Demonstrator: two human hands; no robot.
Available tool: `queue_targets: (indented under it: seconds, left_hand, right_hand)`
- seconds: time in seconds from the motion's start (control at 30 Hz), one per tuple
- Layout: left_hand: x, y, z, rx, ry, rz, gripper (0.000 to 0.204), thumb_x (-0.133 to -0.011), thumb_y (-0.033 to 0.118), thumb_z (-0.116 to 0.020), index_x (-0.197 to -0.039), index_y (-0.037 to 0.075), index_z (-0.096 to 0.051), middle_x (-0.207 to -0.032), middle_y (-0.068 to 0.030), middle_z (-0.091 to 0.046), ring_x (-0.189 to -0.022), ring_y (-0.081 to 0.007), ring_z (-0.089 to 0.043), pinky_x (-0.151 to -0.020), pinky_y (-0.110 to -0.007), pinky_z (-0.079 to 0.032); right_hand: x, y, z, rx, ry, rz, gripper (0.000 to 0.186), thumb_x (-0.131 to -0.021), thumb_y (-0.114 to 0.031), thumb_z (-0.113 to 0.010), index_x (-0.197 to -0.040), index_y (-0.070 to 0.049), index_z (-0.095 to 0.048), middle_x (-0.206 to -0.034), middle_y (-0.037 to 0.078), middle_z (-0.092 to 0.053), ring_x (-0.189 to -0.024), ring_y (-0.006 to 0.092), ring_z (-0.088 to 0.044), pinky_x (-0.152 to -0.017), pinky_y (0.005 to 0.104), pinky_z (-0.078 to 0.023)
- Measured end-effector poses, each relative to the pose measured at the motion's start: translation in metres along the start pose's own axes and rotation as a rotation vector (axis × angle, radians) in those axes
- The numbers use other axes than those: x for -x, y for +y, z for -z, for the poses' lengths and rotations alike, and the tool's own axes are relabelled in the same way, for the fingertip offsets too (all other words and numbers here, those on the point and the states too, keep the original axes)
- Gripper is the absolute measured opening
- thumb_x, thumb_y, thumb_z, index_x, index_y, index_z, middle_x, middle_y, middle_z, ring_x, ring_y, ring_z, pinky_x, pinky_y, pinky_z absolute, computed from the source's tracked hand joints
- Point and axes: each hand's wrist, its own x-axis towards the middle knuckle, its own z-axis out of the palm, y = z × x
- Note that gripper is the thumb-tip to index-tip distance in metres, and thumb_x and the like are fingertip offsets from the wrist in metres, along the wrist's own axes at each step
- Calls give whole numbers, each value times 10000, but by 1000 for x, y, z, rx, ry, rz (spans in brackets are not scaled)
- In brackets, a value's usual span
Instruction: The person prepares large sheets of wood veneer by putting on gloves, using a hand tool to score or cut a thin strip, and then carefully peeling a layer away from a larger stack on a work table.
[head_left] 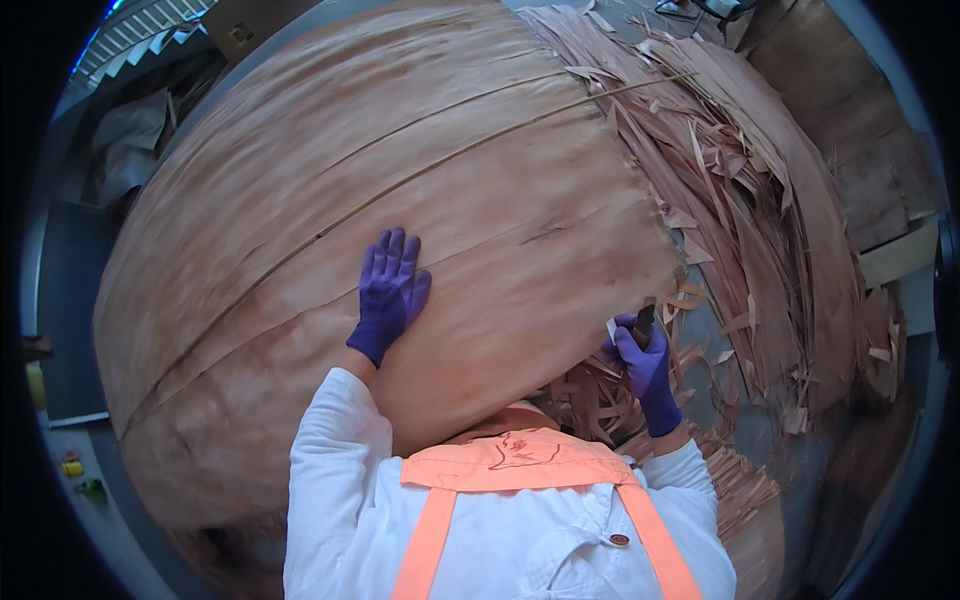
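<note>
A large stack of thin, reddish-brown wood veneer sheets (520,310) spreads out in front of me. My left hand (388,298), in a purple glove, lies flat on the top sheet with its fingers stretched forward. By the sheet's near right corner, my right hand (645,368), also gloved in purple, is closed around a short dark knife-like tool (646,316). Its tip is hard to make out, and a small white piece shows beside the fingers. A long thin stick (400,184) runs diagonally across the veneer, its far end reaching past the right edge.
Torn veneer strips (740,190) are heaped along the right side, with more scraps (590,400) close to my body. Brown boards (850,120) stand at the far right. A dark panel (75,310) is on the left, near small yellow and green items (75,468).
</note>
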Motion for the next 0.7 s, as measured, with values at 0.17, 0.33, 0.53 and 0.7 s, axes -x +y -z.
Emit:
queue_targets:
  seconds: [0.17, 0.33, 0.53, 0.7]
  left_hand:
    - [2, -1, -1, -2, -11, 17, 497, -843, 247, -527, -1291, 43, -457, -1361, -202, -406, -1272, -365, -370, -1057, -472, -275]
    - [8, -15, -19, -48, -27, 13, 503, -832, 252, -539, -1294, 66, -463, -1363, -196, -409, -1275, -360, -369, -1061, -476, -270]
    - [20, -37, -32, -55, -59, -2, 518, -829, 237, -537, -1299, 36, -454, -1369, -203, -403, -1288, -363, -353, -1068, -475, -256]
    - [51, -27, -35, 86, -32, 34, 514, -798, 230, -555, -1263, 22, -489, -1336, -199, -443, -1278, -347, -367, -1078, -449, -256]
  right_hand:
    - [3, -6, 3, 53, -11, 16, 139, -897, -123, -570, -1018, -58, -549, -731, 30, -609, -576, 83, -559, -510, 207, -438]
    - [-4, 3, 15, 33, -10, 24, 158, -897, -124, -578, -1030, -43, -554, -753, 37, -625, -606, 86, -579, -541, 209, -459]
    - [-18, 18, 16, 60, 17, 57, 165, -896, -162, -588, -1030, -68, -564, -736, 29, -624, -589, 90, -594, -490, 194, -421]
    - [-30, 32, 11, 104, 45, 65, 201, -888, -149, -591, -1065, -59, -562, -728, 45, -616, -556, 100, -571, -488, 198, -417]
